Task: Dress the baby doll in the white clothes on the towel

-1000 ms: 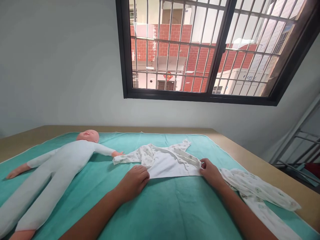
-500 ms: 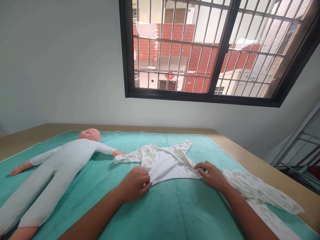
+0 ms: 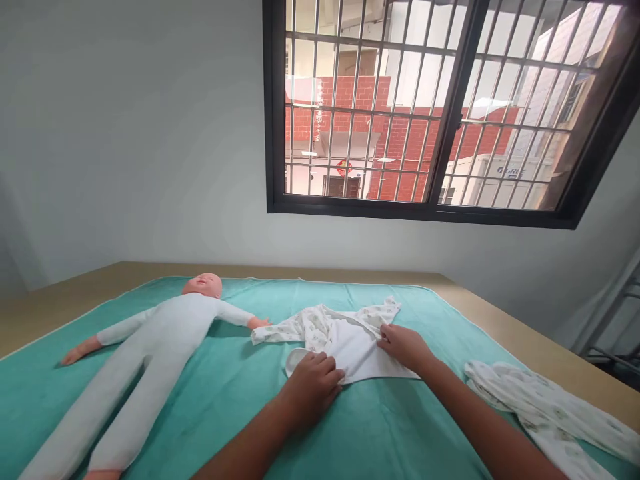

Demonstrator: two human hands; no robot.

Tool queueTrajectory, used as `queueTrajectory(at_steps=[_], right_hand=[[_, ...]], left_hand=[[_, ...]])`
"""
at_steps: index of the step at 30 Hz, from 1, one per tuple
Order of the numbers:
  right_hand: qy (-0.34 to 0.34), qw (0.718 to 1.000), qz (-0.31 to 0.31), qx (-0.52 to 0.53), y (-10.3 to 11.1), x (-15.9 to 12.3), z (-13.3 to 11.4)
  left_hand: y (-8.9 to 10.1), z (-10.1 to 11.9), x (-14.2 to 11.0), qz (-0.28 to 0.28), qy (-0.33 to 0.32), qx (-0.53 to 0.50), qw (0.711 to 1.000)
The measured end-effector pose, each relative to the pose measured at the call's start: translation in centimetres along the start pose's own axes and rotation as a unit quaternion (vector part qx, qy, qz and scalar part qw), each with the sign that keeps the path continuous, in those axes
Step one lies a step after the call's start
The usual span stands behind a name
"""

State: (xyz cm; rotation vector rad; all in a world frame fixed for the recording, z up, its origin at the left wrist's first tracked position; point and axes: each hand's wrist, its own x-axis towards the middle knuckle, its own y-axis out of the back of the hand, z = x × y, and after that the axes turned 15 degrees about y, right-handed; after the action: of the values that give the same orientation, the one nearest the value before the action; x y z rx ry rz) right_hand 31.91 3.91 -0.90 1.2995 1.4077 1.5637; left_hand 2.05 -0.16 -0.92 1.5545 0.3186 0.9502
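A white baby shirt [image 3: 357, 353] with a small print on its sleeves lies spread in front of me, its plain white inside showing. My left hand [image 3: 317, 383] is closed at the shirt's near left hem, fingers curled over the cloth. My right hand [image 3: 404, 347] pinches the shirt's right front edge, partway up toward the sleeve. A baby doll [image 3: 173, 323] with a pink head and a white cloth body lies on its back to the left. One doll hand touches or nearly touches the shirt's left sleeve.
Printed white baby clothing [image 3: 540, 400], perhaps trousers, lies bunched at the right. A green cloth [image 3: 210, 407] covers most of the wooden table [image 3: 505, 327]. Behind the table are a wall and a barred window [image 3: 350, 208]. A metal frame [image 3: 615, 320] stands at far right.
My right hand has moved from the shirt's lower right corner up along its front edge. My left hand stays at the near left hem. The camera view has shifted slightly up and left.
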Motion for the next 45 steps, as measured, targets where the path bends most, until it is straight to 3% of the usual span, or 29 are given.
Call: queueTrajectory(at_steps=[6,11,16,20,23,32,37,42,45], right_hand=[[-0.054,0.995,0.028,0.084,0.3,4.3,2.7],[-0.108,0.981,0.096,0.126,-1.2,7.5,2.3],[-0.093,0.984,0.119,0.091,-3.9,6.6,-0.4],[-0.068,0.987,0.137,0.042,-4.1,5.5,-1.2],[-0.037,0.991,0.126,0.007,-3.4,6.5,-1.1],[0.059,0.994,0.004,-0.09,-3.4,13.4,-1.4],[0.025,0.995,0.005,-0.098,-4.0,15.6,-0.5],[-0.054,0.996,0.036,-0.067,-6.0,15.5,-0.3],[-0.068,0.995,0.068,-0.032,-6.9,15.0,-0.8]], left_hand=[[-0.8,-0.3,0.1,0.011,0.002,-0.008,1.0],[-1.0,-0.6,0.0,0.02,0.002,-0.012,1.0],[-0.8,-0.8,-0.1,0.024,0.006,-0.017,1.0],[-0.7,-0.7,0.0,0.021,0.007,-0.02,1.0],[-0.6,-0.5,0.0,0.016,0.014,-0.024,0.999],[-0.9,-0.7,0.0,0.006,0.033,-0.05,0.998],[-0.8,-0.7,0.2,-0.007,0.037,-0.063,0.997],[-0.6,-0.8,0.2,-0.007,0.034,-0.056,0.998],[-0.8,-0.8,0.1,-0.003,0.037,-0.074,0.997]])
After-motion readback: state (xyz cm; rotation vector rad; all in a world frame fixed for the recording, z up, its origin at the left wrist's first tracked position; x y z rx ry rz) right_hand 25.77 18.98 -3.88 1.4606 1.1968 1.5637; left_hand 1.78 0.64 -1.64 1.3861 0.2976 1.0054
